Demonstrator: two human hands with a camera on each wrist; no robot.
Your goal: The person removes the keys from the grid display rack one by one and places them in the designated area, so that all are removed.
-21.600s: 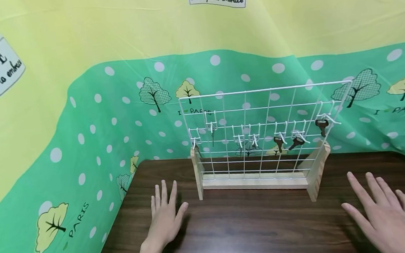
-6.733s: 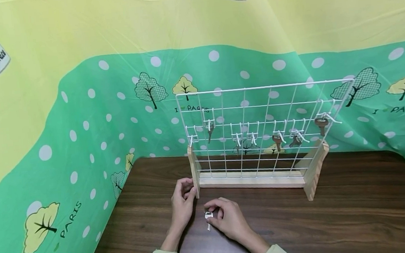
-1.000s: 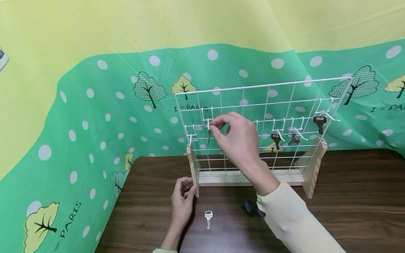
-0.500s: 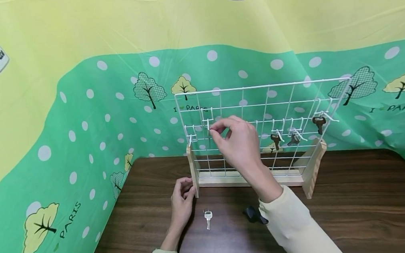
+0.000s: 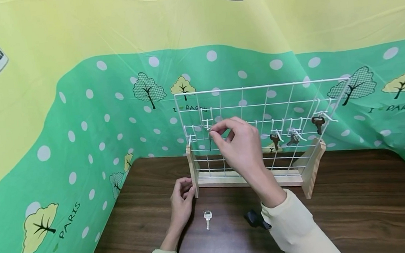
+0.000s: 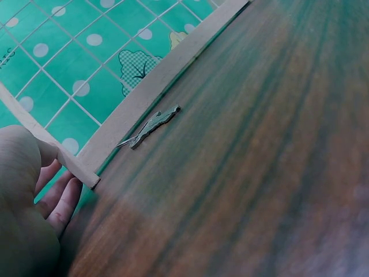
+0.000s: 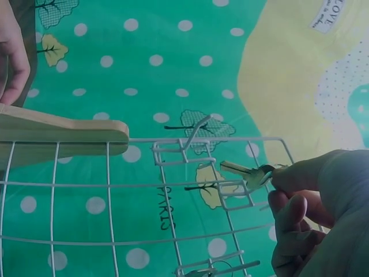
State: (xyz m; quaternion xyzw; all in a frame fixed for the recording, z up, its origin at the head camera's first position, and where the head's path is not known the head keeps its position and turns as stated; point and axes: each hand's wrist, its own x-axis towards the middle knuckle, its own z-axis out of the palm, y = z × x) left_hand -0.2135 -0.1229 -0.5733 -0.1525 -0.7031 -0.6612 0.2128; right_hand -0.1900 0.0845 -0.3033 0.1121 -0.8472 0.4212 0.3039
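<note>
My right hand (image 5: 241,143) pinches a key (image 7: 245,173) between thumb and index finger, just in front of the upper left hook (image 5: 207,124) of a white wire grid rack (image 5: 264,85). Whether the key's ring is still on that hook I cannot tell. My left hand (image 5: 181,200) holds the rack's left wooden leg (image 5: 193,173), thumb on one side and fingers on the other. On the table in front of the rack lies a silver key (image 5: 208,219) with a small ring.
Dark keys (image 5: 275,141) hang from hooks on the grid's right side, including one (image 5: 318,123) near its edge. My right hand hides some middle hooks. A lower left hook (image 5: 190,138) carries no visible key. Patterned cloth (image 5: 122,121) surrounds the brown table (image 5: 367,192).
Since several seconds ago, the silver key has been let go on the table and my right hand has risen to the upper left hook. Over the last second it shifts slightly down. The left hand stays.
</note>
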